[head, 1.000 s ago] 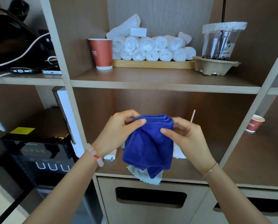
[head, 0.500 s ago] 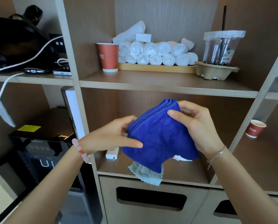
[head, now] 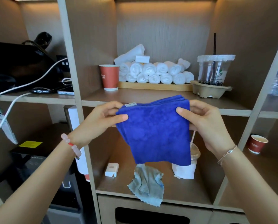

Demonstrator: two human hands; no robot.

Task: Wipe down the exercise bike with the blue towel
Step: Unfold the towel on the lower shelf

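Wooden shelving behind, folded blue towel pinched between left hand and right hand fingers.

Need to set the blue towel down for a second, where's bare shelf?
Front of the upper shelf, between red cup and cup carrier, is bare. Lower shelf is crowded: charger, grey cloth, wrapped cup.

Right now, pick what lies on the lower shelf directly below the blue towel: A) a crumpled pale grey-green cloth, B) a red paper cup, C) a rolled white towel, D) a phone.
A: the crumpled pale cloth lies below the blue towel, overhanging the shelf edge.
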